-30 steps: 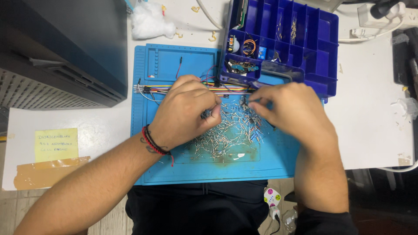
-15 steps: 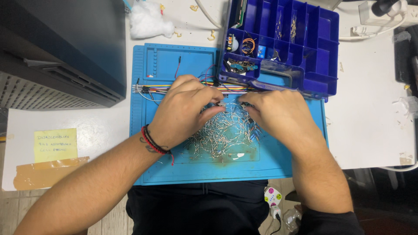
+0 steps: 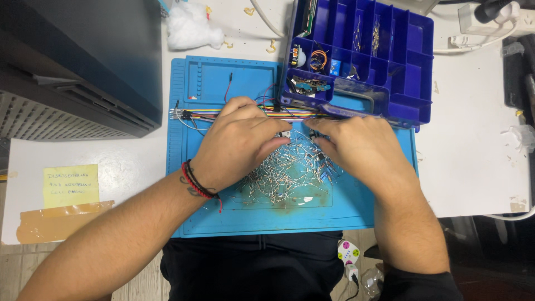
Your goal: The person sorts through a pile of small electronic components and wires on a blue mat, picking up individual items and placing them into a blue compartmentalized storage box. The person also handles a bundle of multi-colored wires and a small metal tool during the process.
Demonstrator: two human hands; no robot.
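A loose heap of small wire-legged components point(image 3: 284, 175) lies on the middle of the blue work mat point(image 3: 223, 220), the pieces crossing at every angle, so the heap has no single heading; as a whole it spreads more across the mat than along its depth. The left hand point(image 3: 239, 142) rests palm down on the heap's left upper edge, fingers curled narrow with the tips pinched over something small, though what is between them is too hidden to tell. The right hand point(image 3: 356, 147) lies on the heap's right upper edge in the same way, fingers drawn in close, their hold hidden too. Judging by the pile, most pieces remain unsorted on the mat. Just beyond the heap, a bundle of coloured jumper wires point(image 3: 223, 114) runs left to right across the mat, its long axis parallel to the mat's far edge. Beyond and right of the heap, a purple compartment box point(image 3: 415, 61) overlaps the mat's corner, holding only a few parts. A yellow sticky note point(image 3: 71, 185) lies well to the heap's left.
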